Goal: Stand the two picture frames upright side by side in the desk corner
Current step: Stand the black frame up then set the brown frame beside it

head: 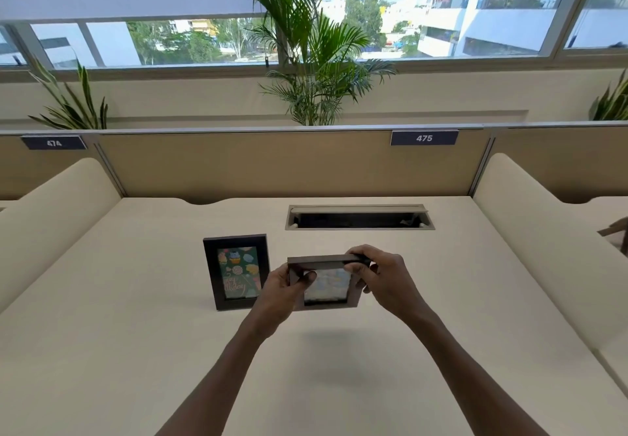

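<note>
A black picture frame with a colourful birthday card stands upright near the middle of the cream desk. Just to its right a second frame, grey-brown with a pale picture, hangs above the desk, tilted with its top edge toward me. My left hand grips that frame's left side, thumb on the front. My right hand grips its top right corner. A shadow lies on the desk under the held frame.
An open cable slot is set into the desk behind the frames. A tan partition labelled 475 closes the back, with low cream dividers on both sides. Potted palms stand behind the partition, below the windows.
</note>
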### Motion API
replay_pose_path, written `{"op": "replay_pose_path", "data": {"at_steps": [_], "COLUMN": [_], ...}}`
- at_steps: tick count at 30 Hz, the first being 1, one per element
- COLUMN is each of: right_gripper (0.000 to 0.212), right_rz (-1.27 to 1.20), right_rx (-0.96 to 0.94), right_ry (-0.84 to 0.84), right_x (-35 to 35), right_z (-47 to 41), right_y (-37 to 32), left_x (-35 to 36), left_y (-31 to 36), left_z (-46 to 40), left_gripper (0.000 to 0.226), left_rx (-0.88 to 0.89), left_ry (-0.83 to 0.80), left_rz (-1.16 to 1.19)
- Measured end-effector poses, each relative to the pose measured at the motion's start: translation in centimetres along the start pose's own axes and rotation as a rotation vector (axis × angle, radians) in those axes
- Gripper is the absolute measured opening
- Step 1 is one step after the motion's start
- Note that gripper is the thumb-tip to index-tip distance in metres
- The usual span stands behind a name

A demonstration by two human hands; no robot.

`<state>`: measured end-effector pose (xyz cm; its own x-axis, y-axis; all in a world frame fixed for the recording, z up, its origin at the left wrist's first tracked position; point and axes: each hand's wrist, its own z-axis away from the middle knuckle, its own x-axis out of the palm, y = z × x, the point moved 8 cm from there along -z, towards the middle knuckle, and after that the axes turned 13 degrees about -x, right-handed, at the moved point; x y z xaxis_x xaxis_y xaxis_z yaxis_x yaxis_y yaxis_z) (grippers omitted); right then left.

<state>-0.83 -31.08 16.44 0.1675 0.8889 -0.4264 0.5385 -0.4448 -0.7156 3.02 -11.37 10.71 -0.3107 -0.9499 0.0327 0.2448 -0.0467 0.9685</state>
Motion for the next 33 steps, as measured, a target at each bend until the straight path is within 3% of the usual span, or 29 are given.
{"op": "replay_pose_path", "data": {"at_steps": [4,7,11,16,20,24,30,33], "right_gripper": [0.027,0.051,0.065,0.054,0.067,0.065,0.067,0.07], "right_rz": [0.176,0.319,-0.168,-0.537,-0.596,-0.664,-0.602,-0.553], "right_rx": [-0.019,0.124,0.378,0.594,0.63,0.622,0.684,0.709], "right_ry": [0.021,0.006,-0.13,-0.116,-0.05,0.026,0.127,0.135], "right_x": [0.1,0.4,3.7,8.5,9.8,11.2,12.1,12.4], "right_z": [-1.0,-0.8,0.8,1.8,1.3,0.6,0.2,-0.2], "right_y": [0.3,2.3,5.1,6.8,8.1,9.7,13.0,14.1], "left_x": [-0.6,-1.3,-2.8,-4.7,-5.1,-6.1,-8.8,-8.7], "left_y": [-0.2,0.1,0.2,-0.7,-0.9,-0.7,-4.1,-6.4], "left_z": [-0.2,-0.1,-0.5,-2.1,-2.9,-3.7,-3.3,-2.6], "left_gripper": [0.02,0.024,0.019,0.031,0.027,0.03,0.025,0.029], "left_rx": [-0.057,-0.097,-0.166,-0.253,-0.253,-0.168,-0.101,-0.128], "left_ry": [-0.013,-0.045,-0.048,-0.04,-0.043,-0.001,0.314,0.346], "left_rz": [0.065,0.085,0.076,0.025,0.034,-0.076,-0.342,-0.471]}}
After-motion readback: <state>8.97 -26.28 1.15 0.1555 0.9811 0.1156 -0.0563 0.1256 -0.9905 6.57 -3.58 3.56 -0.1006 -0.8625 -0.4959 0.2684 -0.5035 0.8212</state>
